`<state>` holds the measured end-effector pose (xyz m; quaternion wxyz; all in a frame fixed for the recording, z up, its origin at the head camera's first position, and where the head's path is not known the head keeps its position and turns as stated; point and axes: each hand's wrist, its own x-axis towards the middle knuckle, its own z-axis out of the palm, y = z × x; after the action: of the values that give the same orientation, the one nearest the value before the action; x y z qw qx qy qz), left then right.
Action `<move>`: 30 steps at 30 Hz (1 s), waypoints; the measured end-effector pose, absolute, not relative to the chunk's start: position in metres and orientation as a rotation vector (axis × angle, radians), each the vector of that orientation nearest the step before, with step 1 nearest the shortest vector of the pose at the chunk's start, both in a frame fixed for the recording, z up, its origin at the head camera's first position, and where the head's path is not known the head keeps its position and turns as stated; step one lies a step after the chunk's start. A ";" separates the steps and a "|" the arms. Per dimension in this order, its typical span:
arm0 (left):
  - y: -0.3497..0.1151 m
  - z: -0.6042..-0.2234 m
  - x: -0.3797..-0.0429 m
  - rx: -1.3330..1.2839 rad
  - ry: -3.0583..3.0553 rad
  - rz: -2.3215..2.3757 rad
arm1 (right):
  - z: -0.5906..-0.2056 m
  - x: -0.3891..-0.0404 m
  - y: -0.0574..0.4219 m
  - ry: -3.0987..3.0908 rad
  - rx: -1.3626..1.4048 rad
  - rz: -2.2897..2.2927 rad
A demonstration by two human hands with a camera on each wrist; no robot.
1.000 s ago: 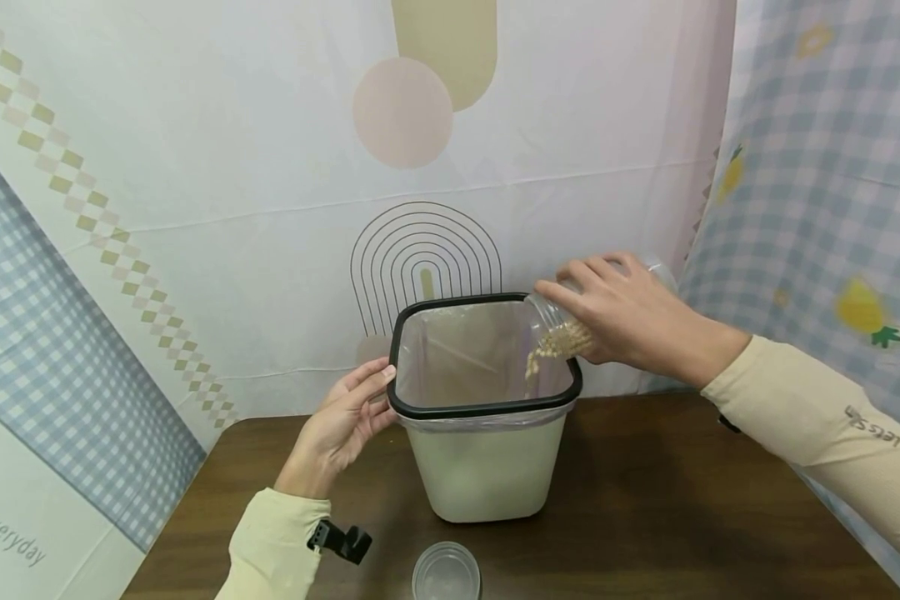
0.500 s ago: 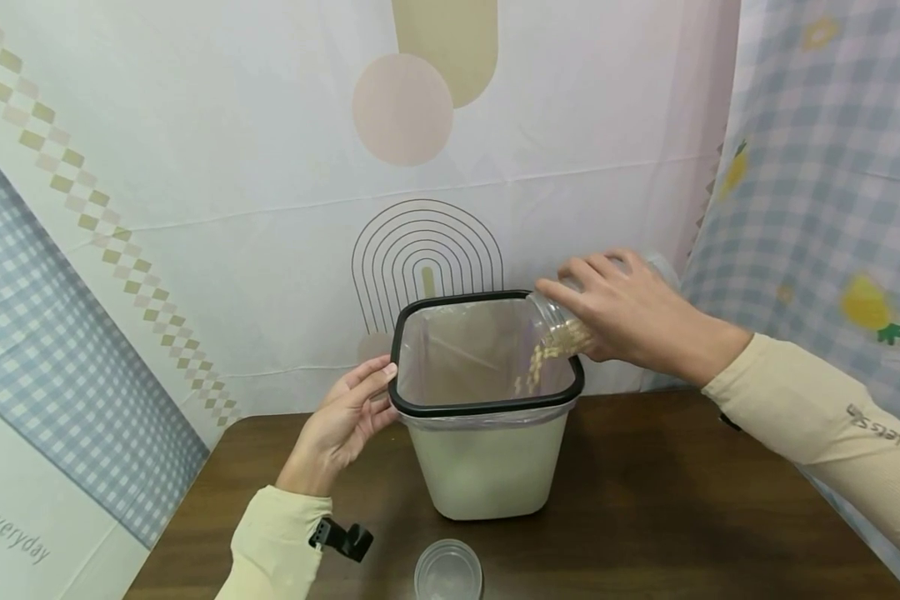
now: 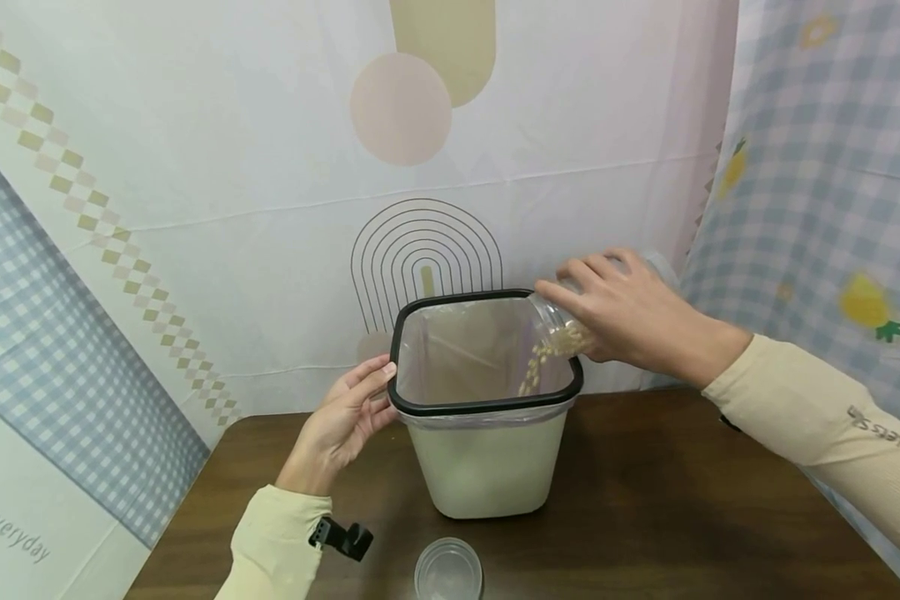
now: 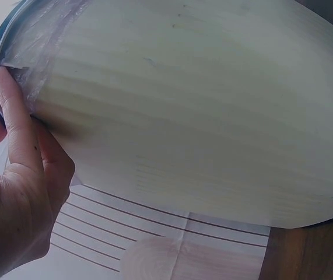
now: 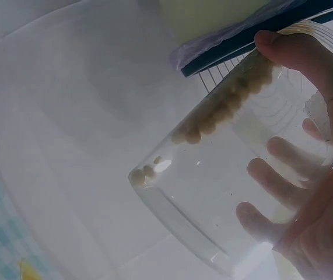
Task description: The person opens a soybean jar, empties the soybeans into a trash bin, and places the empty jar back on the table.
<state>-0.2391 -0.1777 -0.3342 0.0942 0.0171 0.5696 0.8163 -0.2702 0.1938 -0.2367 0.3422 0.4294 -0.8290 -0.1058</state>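
Note:
A pale green trash bin (image 3: 491, 475) with a black rim (image 3: 487, 409) and a clear bag liner (image 3: 446, 354) stands upright on the table. My left hand (image 3: 348, 417) pinches the rim at its left side, thumb on top and fingers beneath. At the right side, my right hand (image 3: 622, 317) grips a clear plastic jar (image 5: 195, 186), tipped with its mouth over the bin. Pale yellow beans, seemingly soybeans (image 3: 531, 375), spill from the mouth into the bin. More beans (image 5: 221, 111) lie along the jar's lower wall in the right wrist view, with a few in its bottom corner.
A round clear lid (image 3: 448, 573) lies on the brown wooden table (image 3: 667, 492) in front of the bin. Behind the bin hangs a patterned white cloth (image 3: 255, 275); blue checked cloth (image 3: 832, 217) hangs to the right. A black wrist device (image 3: 342, 537) sits at the left sleeve.
Beans keep falling from the tipped jar into the bin, and the pile near its mouth looks slightly smaller. Both hands stay almost where they were.

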 end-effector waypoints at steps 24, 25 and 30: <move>-0.177 -0.333 -0.239 0.040 1.707 2.410 | -0.238 -0.267 0.190 -2.095 1.141 -0.310; -0.177 -0.334 -0.239 0.040 1.706 2.409 | -0.238 -0.267 0.189 -2.089 1.142 -0.313; -0.178 -0.334 -0.239 0.050 1.700 2.411 | -0.238 -0.266 0.187 -2.060 1.149 -0.326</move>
<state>-0.2394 -0.1778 -0.3336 0.0955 0.0168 0.5735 0.8134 -0.2663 0.1875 -0.2384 0.3712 0.4481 -0.8033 -0.1273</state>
